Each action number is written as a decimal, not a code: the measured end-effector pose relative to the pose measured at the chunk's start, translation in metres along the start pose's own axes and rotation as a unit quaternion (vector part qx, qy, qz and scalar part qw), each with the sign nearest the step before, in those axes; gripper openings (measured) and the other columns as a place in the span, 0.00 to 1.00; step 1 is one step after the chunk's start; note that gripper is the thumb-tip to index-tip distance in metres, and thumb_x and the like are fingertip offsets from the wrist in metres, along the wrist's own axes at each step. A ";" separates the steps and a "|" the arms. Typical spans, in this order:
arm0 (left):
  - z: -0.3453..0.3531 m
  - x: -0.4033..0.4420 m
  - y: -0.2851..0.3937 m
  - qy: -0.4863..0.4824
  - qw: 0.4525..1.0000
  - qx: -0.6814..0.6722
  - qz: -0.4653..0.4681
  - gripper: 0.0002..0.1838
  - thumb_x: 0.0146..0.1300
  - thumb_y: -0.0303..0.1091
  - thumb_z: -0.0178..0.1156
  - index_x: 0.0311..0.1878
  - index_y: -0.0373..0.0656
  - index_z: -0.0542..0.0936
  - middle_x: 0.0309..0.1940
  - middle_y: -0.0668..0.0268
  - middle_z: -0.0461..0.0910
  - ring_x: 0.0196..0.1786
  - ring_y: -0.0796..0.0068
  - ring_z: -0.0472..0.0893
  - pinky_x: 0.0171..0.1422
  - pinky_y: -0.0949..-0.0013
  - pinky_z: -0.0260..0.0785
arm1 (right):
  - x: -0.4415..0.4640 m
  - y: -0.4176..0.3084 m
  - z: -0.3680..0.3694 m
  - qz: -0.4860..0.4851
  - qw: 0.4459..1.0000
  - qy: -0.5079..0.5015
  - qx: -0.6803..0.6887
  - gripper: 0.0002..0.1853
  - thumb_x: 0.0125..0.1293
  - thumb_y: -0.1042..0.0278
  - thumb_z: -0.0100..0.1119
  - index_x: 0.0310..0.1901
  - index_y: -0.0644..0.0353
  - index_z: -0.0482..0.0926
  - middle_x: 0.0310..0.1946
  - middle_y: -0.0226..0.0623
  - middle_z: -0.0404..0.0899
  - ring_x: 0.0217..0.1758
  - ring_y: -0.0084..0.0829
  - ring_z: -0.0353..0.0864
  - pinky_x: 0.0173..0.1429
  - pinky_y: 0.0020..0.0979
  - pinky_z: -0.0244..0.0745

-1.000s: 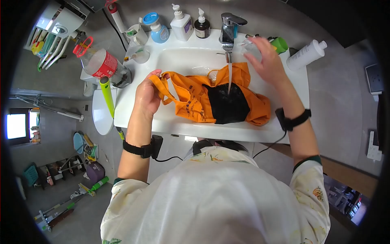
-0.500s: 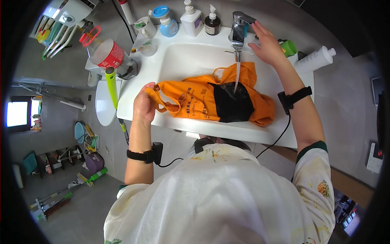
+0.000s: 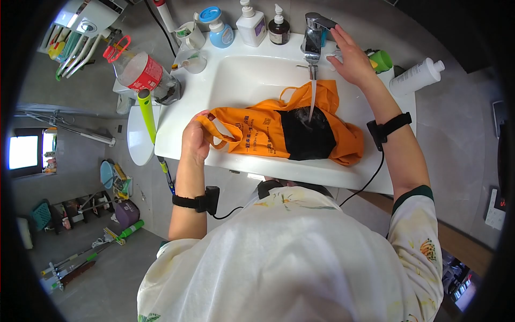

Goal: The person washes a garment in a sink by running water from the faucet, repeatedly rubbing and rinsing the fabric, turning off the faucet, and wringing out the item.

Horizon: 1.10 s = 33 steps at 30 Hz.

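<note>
An orange cloth (image 3: pixel 260 131) with strap loops, dark printed lettering and a black panel (image 3: pixel 308 134) lies bunched across the sink (image 3: pixel 241 70); whether it is an apron or a bag I cannot tell. My left hand (image 3: pixel 195 140) is closed on its left strap end at the sink's front left rim. A chrome faucet (image 3: pixel 313 43) pours a stream of water onto the black panel, which looks wet. My right hand (image 3: pixel 353 61) is raised beside the faucet, fingers stretched out, fingertips against the end of its lever (image 3: pixel 326 23).
Along the back rim stand a blue-topped pump bottle (image 3: pixel 219 29), a white pump bottle (image 3: pixel 251 26) and a dark pump bottle (image 3: pixel 279 28). A green cup (image 3: pixel 382 61) and a tilted white bottle (image 3: pixel 417 77) are at right. A large red-labelled bottle (image 3: pixel 144 72) stands at left.
My left hand has shifted slightly right and up with the strap, and the cloth's left end has bunched a little. The right hand stays at the lever, and water keeps running.
</note>
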State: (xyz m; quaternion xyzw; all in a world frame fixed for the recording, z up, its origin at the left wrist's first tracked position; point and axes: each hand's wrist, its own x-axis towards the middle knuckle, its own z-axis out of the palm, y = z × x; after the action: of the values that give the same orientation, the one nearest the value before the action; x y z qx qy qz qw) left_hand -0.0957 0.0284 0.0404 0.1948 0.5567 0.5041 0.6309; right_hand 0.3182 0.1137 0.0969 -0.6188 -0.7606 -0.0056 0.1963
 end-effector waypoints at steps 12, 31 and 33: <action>0.001 -0.003 -0.007 -0.002 1.000 -0.018 -0.014 0.12 0.68 0.24 0.44 0.49 0.34 0.75 0.43 0.59 0.77 0.48 0.67 0.77 0.60 0.67 0.69 | -0.001 -0.005 -0.004 0.026 0.999 -0.030 -0.005 0.39 0.61 0.64 0.62 0.72 0.57 0.56 0.76 0.36 0.49 0.66 0.43 0.71 0.65 0.40 0.70; 0.004 -0.011 -0.013 -0.006 1.000 0.018 -0.021 0.14 0.66 0.23 0.41 0.49 0.37 0.75 0.46 0.59 0.78 0.51 0.67 0.77 0.60 0.67 0.69 | 0.002 -0.010 0.006 0.059 0.997 -0.016 -0.048 0.36 0.62 0.64 0.59 0.71 0.56 0.57 0.74 0.35 0.53 0.56 0.44 0.78 0.57 0.41 0.76; 0.002 -0.013 -0.012 -0.020 0.999 0.030 -0.017 0.14 0.66 0.23 0.41 0.49 0.38 0.75 0.47 0.60 0.78 0.50 0.68 0.77 0.60 0.68 0.69 | 0.002 -0.010 0.008 0.057 0.997 -0.002 -0.051 0.36 0.61 0.64 0.59 0.70 0.56 0.58 0.74 0.35 0.54 0.55 0.45 0.79 0.56 0.41 0.77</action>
State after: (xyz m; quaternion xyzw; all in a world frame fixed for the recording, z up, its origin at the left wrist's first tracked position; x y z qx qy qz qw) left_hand -0.0867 0.0131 0.0376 0.2141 0.5617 0.4723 0.6447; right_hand 0.3064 0.1156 0.0920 -0.6707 -0.7229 -0.0324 0.1630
